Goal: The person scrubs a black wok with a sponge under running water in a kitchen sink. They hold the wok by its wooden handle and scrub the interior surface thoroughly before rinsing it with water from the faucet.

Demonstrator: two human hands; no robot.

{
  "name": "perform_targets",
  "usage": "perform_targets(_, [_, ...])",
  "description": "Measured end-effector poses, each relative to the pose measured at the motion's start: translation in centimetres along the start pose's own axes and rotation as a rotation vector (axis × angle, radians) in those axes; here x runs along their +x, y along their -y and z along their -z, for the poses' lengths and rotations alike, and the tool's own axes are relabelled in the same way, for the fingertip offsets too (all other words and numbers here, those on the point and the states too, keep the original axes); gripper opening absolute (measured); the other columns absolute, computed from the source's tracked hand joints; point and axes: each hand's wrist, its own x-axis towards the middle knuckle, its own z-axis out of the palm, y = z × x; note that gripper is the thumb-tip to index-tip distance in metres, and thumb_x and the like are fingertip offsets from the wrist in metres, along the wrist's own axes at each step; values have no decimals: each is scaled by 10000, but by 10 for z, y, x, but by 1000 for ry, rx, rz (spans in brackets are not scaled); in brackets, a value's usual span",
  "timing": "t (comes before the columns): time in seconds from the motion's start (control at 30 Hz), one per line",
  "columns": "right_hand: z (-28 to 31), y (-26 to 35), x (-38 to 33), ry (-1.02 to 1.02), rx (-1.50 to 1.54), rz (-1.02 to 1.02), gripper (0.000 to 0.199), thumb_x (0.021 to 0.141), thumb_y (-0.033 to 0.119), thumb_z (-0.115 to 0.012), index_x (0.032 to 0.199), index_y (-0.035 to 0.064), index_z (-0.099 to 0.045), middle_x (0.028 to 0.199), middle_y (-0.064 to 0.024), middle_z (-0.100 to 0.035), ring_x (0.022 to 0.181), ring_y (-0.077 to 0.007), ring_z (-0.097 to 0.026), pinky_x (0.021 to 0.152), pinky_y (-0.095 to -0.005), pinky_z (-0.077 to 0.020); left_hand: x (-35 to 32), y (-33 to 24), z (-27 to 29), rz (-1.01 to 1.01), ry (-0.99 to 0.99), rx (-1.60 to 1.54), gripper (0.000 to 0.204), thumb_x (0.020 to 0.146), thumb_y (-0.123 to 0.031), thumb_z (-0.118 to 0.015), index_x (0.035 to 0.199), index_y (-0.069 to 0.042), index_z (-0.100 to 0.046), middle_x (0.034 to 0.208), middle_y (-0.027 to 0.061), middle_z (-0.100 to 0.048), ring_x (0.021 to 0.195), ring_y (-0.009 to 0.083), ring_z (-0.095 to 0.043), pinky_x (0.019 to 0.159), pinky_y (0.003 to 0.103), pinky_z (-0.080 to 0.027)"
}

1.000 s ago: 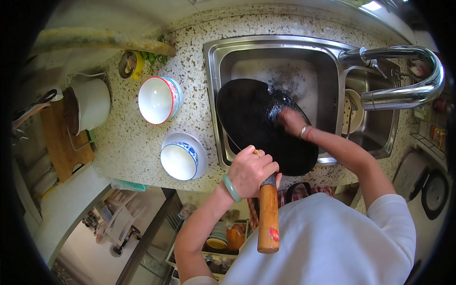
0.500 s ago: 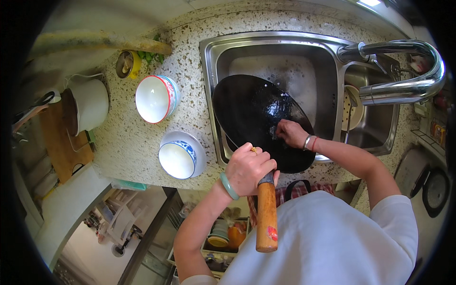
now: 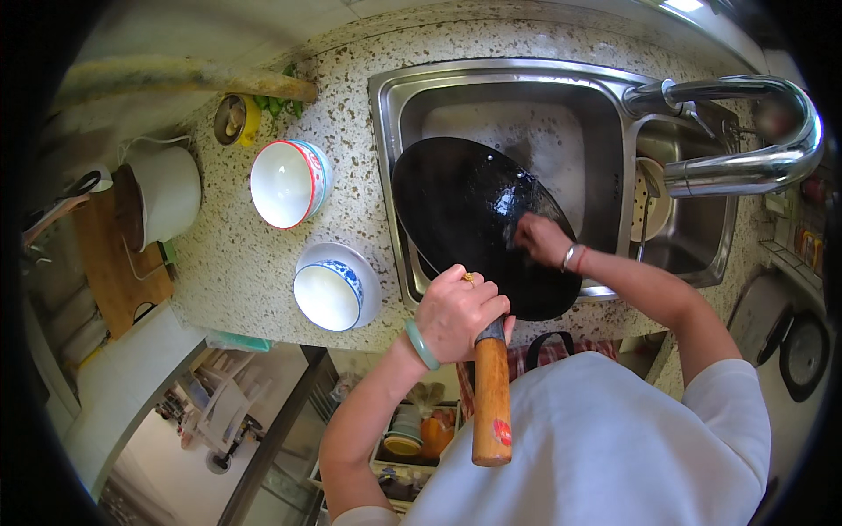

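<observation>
A black wok leans tilted in the large sink basin, its inside wet and shiny. Its wooden handle points toward my body. My left hand, with a green bangle and a ring, is closed around the wok where the handle joins it. Inside the wok, my right hand presses against the right part of the wet surface with curled fingers. Whatever those fingers may hold is hidden and slightly blurred.
Soapy water lies in the basin. A chrome faucet arches over the small basin, which holds a cream strainer. Left of the sink stand stacked bowls, a blue-patterned bowl, a yellow cup and a white pot.
My right hand has shifted slightly up and to the right within the wok. My left hand and the wok stay nearly where they were.
</observation>
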Motion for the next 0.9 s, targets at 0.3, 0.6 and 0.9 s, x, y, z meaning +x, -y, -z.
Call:
perform_targets(0.3, [5,-10,17,19,-92,-53,62,723,30,-634,763,47,-589,888,-148,-572,880,-348,-582,748,-433,-493,3,1,0,-6,11,-4,125,643,-155,-720,639,-134,-597,589,-3,-502,536,161,-495,544,298,-342])
perform_targets(0.6, [32,-63,95,-371,-429,-25,168,698,-13,-563,862,18,-574,938,-174,-584,879,-363,-570,775,-440,-486,1,0,1,2,44,3,123,651,-163,-717,643,-135,-598,597,-2,-503,550,161,-495,555,295,-346])
perform_targets(0.9, [53,-63,90,-176,139,-326,118,766,51,-620,884,52,-629,941,-125,-661,916,-315,-630,806,-401,-502,1,4,1,12,9,-11,117,662,-164,-714,646,-133,-603,601,-1,-502,554,162,-491,564,296,-352])
